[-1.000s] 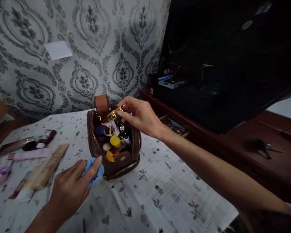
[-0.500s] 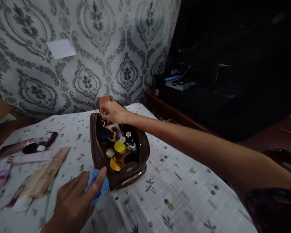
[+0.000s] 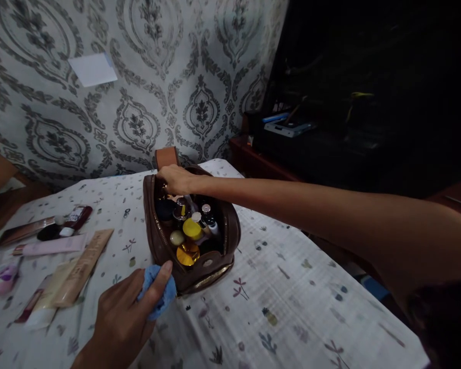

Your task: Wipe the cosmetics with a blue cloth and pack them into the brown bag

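Observation:
A brown cosmetic bag (image 3: 230, 225) lies unzipped on the patterned cloth, packed with small jars and bottles. In it are a yellow-lidded jar (image 3: 192, 229), a shiny gold lid (image 3: 188, 253) and a bottle with a silvery cap (image 3: 206, 209). My right hand (image 3: 175, 179) reaches into the bag's far end, by some gold items (image 3: 163, 191). Its fingers are bent downward and partly hidden, so what they grip is unclear. At the bag's near left corner, my left hand (image 3: 125, 310) is closed around a crumpled blue cloth (image 3: 159, 294).
Left of the bag lie several cosmetics, among them a beige tube (image 3: 85, 269), a pale pink tube (image 3: 54, 246), a dark red bottle (image 3: 78, 217) and a purple-and-pink bottle (image 3: 3, 279). Patterned wallpaper (image 3: 138, 123) stands behind. A dark screen (image 3: 369, 77) is at the right.
My right hand has sunk slightly deeper into the far end of the bag, hiding more of its fingers. My left hand still holds the blue cloth. The view has shifted a little.

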`<state>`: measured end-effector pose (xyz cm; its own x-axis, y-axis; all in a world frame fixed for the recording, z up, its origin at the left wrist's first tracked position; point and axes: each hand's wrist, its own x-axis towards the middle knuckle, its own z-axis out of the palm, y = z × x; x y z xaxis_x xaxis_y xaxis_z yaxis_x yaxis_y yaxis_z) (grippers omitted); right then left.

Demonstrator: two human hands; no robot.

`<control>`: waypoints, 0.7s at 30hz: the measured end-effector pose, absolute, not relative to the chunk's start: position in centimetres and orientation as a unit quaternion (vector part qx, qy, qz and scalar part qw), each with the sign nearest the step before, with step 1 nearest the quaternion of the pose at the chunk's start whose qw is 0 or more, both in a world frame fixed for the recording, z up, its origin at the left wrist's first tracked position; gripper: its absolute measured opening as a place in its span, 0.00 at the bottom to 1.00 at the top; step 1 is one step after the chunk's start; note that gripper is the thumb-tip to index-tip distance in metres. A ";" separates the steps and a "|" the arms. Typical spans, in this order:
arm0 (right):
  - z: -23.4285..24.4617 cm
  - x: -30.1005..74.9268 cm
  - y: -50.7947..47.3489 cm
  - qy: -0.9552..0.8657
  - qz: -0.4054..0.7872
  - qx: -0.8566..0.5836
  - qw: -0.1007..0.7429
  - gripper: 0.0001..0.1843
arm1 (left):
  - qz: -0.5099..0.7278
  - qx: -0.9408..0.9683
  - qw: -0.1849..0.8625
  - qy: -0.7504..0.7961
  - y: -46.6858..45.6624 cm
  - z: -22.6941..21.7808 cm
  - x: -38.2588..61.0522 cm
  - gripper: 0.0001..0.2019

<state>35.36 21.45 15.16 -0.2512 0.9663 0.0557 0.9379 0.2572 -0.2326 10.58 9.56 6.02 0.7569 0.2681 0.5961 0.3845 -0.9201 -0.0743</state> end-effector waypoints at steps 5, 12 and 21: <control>14.7 35.4 21.4 -0.776 0.091 -0.619 0.082 0.18 | -0.295 -0.936 0.087 -0.170 9.5 6.2 10.5 0.32; 14.5 35.3 21.5 -0.768 0.096 -0.627 0.087 0.18 | -0.297 -0.937 0.075 -0.169 9.4 6.2 10.5 0.32; 15.1 35.4 21.5 -0.768 0.110 -0.623 0.104 0.19 | -0.308 -0.934 0.074 -0.166 9.6 6.1 10.8 0.30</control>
<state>35.43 21.49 15.06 -0.2028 0.9790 0.0226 0.9331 0.2002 -0.2987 10.81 9.57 6.12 0.7546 0.2646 0.6005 0.3563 -0.9337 -0.0363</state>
